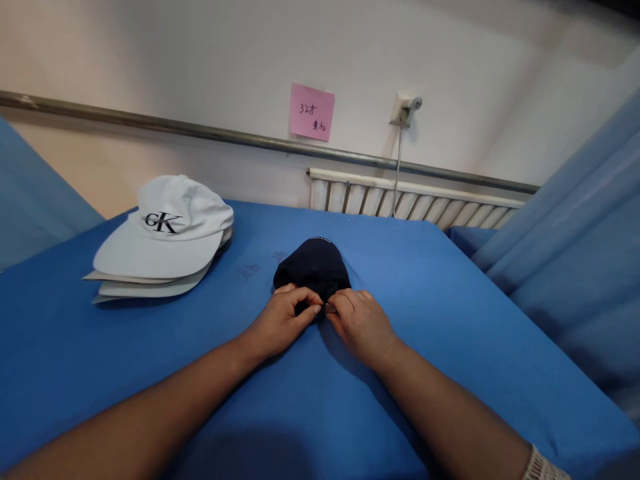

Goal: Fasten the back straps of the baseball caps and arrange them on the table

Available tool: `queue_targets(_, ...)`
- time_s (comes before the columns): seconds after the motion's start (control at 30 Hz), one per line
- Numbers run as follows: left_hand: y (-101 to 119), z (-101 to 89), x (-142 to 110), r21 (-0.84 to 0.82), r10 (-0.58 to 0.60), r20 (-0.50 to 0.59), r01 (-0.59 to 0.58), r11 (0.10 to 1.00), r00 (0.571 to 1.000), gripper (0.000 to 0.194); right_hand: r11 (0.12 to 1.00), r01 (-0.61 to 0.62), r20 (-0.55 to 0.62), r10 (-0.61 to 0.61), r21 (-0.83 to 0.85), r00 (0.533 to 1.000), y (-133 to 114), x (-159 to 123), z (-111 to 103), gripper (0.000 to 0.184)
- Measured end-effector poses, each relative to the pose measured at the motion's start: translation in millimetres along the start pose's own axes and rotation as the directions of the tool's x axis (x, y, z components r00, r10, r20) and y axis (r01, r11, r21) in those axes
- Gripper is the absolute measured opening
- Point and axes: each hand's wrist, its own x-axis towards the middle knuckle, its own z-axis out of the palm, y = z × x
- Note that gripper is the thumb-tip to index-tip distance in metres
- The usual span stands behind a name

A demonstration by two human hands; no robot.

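Observation:
A dark navy or black cap [316,261] lies on the blue-covered table, its rounded side away from me. My left hand [284,319] is closed on the cap's near edge, thumb and fingers pinched together. From the other side, my right hand [361,325] pinches the same edge. Between the fingertips of both hands shows a small metallic buckle [330,308], apparently on the cap's strap. The fingers hide most of the strap.
To the left stands a stack of caps, topped by a white cap [170,230] with black letters. Behind the blue table [430,287] are a radiator [370,195], a metal rail [240,138], a pink note [311,112] and a plugged-in socket [403,110]. Blue curtains [585,267] hang at the right.

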Motion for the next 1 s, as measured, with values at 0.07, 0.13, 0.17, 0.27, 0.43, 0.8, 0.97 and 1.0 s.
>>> queue_targets(0.07,-0.8,0.5,-0.3,-0.006,-0.001,0.001,0.001,1.000,1.000,0.017,1.000,0.010,0.007,-0.010,-0.019,1.000,1.2,-0.3,0.8,0.014)
queue_targets(0.13,-1.9,1.0,-0.6,-0.009,-0.003,-0.001,0.003,1.000,1.000,0.017,0.999,0.044,0.017,-0.043,-0.019,0.999,2.4,-0.1,0.9,0.014)
queue_targets(0.17,-2.5,1.2,-0.7,-0.010,-0.004,-0.003,0.004,1.000,1.000,0.017,0.998,0.066,0.019,-0.065,-0.014,0.998,2.9,0.2,0.7,0.015)
queue_targets(0.27,-3.7,1.8,-1.2,-0.013,-0.006,-0.002,0.006,1.000,1.000,0.015,0.994,0.112,0.022,-0.112,0.014,0.993,3.5,0.9,0.2,0.016)
queue_targets(0.43,-1.3,0.6,-2.4,-0.040,0.009,0.011,-0.008,0.999,1.000,0.011,0.989,0.071,0.038,-0.076,0.128,0.996,5.2,-0.8,3.6,0.015)
queue_targets(0.8,20.8,-7.7,-20.3,-0.635,-0.432,-0.137,0.256,0.729,0.891,0.004,0.957,0.006,-0.141,0.036,0.291,0.989,15.9,-3.8,4.7,0.014)
queue_targets(0.97,27.4,21.4,-27.8,-0.825,-0.491,0.358,0.515,0.232,0.794,0.019,0.955,0.023,-0.192,0.035,0.294,0.981,14.6,-2.4,6.8,0.013)
queue_targets(1.0,26.7,25.0,-27.0,-0.855,-0.481,0.371,0.495,0.157,0.794,0.020,0.954,0.024,-0.197,0.037,0.300,0.980,13.9,-2.3,7.0,0.013)
